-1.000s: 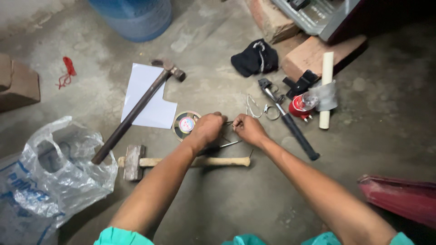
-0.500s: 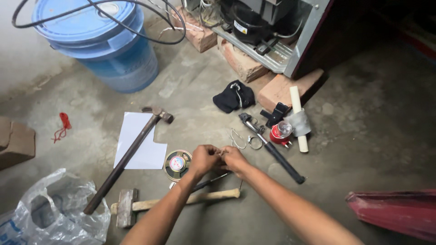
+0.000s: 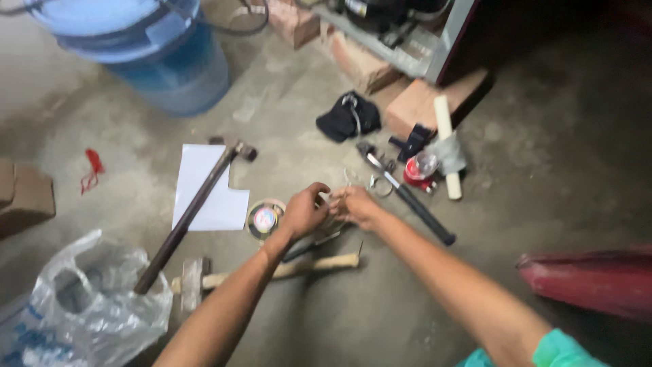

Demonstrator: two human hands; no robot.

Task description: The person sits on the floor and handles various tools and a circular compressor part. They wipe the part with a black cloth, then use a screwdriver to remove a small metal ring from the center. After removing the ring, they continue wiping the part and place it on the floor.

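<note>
- Since half a second ago the view has drifted a little: the blue barrel (image 3: 156, 61) sits higher and more to the left in the frame, while both hands stay together at the same spot on the concrete floor (image 3: 285, 109)
- The left hand (image 3: 303, 212) and the right hand (image 3: 356, 206) meet fingertip to fingertip over a small piece of thin wire (image 3: 337, 204); the picture is blurred, so I cannot tell how tightly either hand pinches it, only that the fingers are curled close around it
- The wire lies just right of the round tin (image 3: 265, 219) and just above the wooden-handled hammer (image 3: 272, 270)
- The long hammer (image 3: 193, 214) lies across the white paper (image 3: 207, 190), well left of the hands
- The black-handled tool (image 3: 407, 200), a wire ring (image 3: 380, 185) and a red can (image 3: 418, 171) lie to the right
- For such fine work it seems wise to brace both wrists low near the floor, keep the pinch close to the bend, and work in short turns so the wire does not spring away
</note>
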